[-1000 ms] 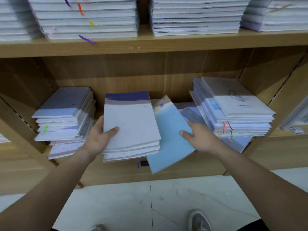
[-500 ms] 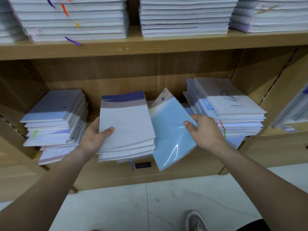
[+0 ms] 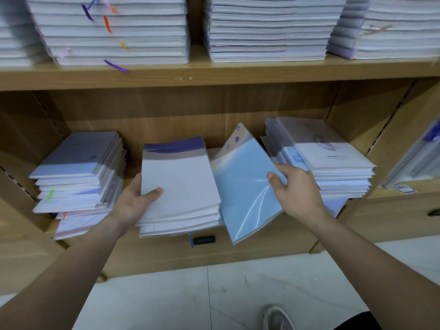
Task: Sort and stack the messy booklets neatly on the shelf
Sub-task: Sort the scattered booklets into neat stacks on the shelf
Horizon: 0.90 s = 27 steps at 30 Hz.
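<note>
- Wood-grain boards make up the shelf (image 3: 214, 75), a deep open bay with a second level above it. The bay floor gives a flat, hard base to square booklets against.
- Pale marble-look tiles cover the floor (image 3: 166, 294) below, where the toe of a shoe (image 3: 278, 317) shows.
- The upper stacks (image 3: 114, 32) are tall and tidy, with coloured ribbons hanging out.
- In the lower bay, the left pile (image 3: 78, 172) is fanned and slipping, and the right pile (image 3: 333, 163) is straighter but skewed.
- The middle pile (image 3: 181, 186) sits between them, with its front edge over the shelf lip. It looks fairly heavy as a block, and the soft covers will likely slide on each other, so it is best held from both sides.
- The blue booklet (image 3: 247, 194) stands tilted just beside the middle pile, its lower corner past the shelf edge. It is thin, bendy and glossy, so probably slippery, and I would grip it at an edge.
- The left hand (image 3: 133, 201) grips the middle pile at its left edge, with the thumb lying on top.
- The right hand (image 3: 297, 189) pinches the blue booklet's right edge, thumb on the cover and fingers behind it.
</note>
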Available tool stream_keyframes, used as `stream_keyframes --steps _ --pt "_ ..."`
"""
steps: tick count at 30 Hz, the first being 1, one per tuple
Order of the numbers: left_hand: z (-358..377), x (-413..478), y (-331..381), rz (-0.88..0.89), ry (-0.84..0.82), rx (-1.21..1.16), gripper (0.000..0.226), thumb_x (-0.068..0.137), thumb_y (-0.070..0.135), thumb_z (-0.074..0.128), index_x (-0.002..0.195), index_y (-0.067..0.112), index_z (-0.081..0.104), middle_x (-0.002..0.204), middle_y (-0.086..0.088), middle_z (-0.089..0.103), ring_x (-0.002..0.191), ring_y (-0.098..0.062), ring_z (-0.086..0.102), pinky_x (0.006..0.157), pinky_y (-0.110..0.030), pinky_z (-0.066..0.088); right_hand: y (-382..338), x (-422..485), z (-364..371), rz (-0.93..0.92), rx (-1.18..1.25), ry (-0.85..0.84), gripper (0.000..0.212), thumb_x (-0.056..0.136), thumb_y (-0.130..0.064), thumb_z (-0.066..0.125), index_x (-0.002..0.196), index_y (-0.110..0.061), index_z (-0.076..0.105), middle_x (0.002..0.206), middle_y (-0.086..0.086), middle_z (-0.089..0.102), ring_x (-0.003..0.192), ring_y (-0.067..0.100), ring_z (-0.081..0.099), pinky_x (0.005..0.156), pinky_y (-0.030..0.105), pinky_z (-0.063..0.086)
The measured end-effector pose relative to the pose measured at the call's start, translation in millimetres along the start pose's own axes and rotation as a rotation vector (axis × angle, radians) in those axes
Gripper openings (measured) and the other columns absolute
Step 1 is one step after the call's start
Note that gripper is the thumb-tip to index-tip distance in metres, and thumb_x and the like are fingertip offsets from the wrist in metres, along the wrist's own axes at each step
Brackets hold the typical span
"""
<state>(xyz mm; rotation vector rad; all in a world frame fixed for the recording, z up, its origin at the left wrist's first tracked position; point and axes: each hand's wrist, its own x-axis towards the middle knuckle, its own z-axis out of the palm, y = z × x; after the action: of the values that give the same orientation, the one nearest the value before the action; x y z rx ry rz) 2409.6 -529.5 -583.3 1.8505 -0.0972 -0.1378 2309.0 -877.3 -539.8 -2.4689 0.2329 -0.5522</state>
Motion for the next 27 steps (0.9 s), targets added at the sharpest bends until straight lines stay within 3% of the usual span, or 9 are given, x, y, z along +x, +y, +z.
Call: stream_keyframes --steps 3,8,12,14,16,18,20,24,27 --pt "1 -1 -1 -0.001 -0.012 0.001 0.051 0.092 0.024 0.069 0.138 0.030 0.050 0.121 0.005 0.068 0.105 -0.019 0.067 0.093 -0.042 0.054 0 -3 0 -0.022 0.023 0.023 0.028 0.101 -0.032 0.052 0.119 -0.021 0.070 0.089 0.003 0.074 0.077 0.022 0.067 0.065 0.033 0.053" --pt "5 -9 9 0.005 -0.051 0.016 0.048 0.093 0.021 0.067 0.136 0.031 0.050 0.116 0.006 0.067 0.098 -0.014 0.067 0.071 -0.021 0.052 10 9 -13 0.054 0.129 0.225 0.027 0.102 -0.031 0.052 0.117 -0.018 0.070 0.091 -0.001 0.072 0.079 0.018 0.064 0.065 0.029 0.046" --pt "24 -12 14 -0.019 -0.059 -0.023 0.039 0.095 0.024 0.065 0.131 0.034 0.052 0.113 0.009 0.068 0.098 -0.013 0.067 0.074 -0.021 0.052 8 15 -12 0.102 0.341 0.243 0.025 0.102 -0.033 0.053 0.113 -0.019 0.071 0.095 -0.004 0.074 0.085 0.015 0.069 0.068 0.032 0.055" --pt "31 -13 18 -0.088 -0.028 -0.065 0.037 0.096 0.045 0.059 0.132 0.036 0.053 0.119 0.008 0.067 0.104 -0.015 0.066 0.088 -0.028 0.052 -3 16 2 0.097 0.383 0.240 0.023 0.102 -0.030 0.054 0.111 -0.018 0.072 0.093 -0.004 0.073 0.084 0.015 0.069 0.069 0.030 0.052" --pt "29 -7 9 -0.159 -0.016 -0.088 0.069 0.081 0.079 0.053 0.137 0.040 0.052 0.135 0.010 0.061 0.120 -0.016 0.060 0.108 -0.041 0.044 -18 13 24 0.121 0.436 0.212 0.020 0.101 -0.027 0.056 0.104 -0.017 0.073 0.089 -0.002 0.074 0.081 0.014 0.068 0.068 0.027 0.048" --pt "23 15 -24 -0.188 -0.021 -0.093 0.087 0.065 0.096 0.047 0.138 0.049 0.047 0.144 0.013 0.053 0.133 -0.017 0.051 0.115 -0.049 0.034 -28 5 54 0.181 0.444 0.107 0.020 0.100 -0.027 0.058 0.101 -0.015 0.073 0.091 0.001 0.075 0.081 0.014 0.067 0.063 0.024 0.045" --pt "22 12 -20 -0.204 -0.035 -0.060 0.084 0.067 0.094 0.049 0.138 0.048 0.047 0.142 0.014 0.056 0.132 -0.017 0.052 0.114 -0.050 0.036 -34 -3 75 0.247 0.363 -0.037 0.025 0.100 -0.033 0.057 0.100 -0.012 0.071 0.095 0.006 0.075 0.083 0.019 0.068 0.062 0.024 0.048" --pt "34 -7 10 -0.150 -0.075 -0.070 0.048 0.089 0.051 0.066 0.130 0.030 0.054 0.117 0.004 0.071 0.102 -0.020 0.071 0.095 -0.046 0.055 -38 -6 83 0.195 0.037 -0.192 0.036 0.097 -0.047 0.050 0.110 -0.017 0.065 0.108 0.009 0.073 0.102 0.033 0.065 0.080 0.038 0.053" --pt "34 -5 10 -0.164 -0.081 -0.125 0.051 0.087 0.047 0.069 0.132 0.027 0.054 0.119 0.001 0.071 0.101 -0.022 0.071 0.095 -0.045 0.055 -35 -7 87 0.179 0.000 -0.293 0.046 0.094 -0.056 0.044 0.120 -0.021 0.060 0.115 0.005 0.070 0.105 0.030 0.064 0.088 0.043 0.054"
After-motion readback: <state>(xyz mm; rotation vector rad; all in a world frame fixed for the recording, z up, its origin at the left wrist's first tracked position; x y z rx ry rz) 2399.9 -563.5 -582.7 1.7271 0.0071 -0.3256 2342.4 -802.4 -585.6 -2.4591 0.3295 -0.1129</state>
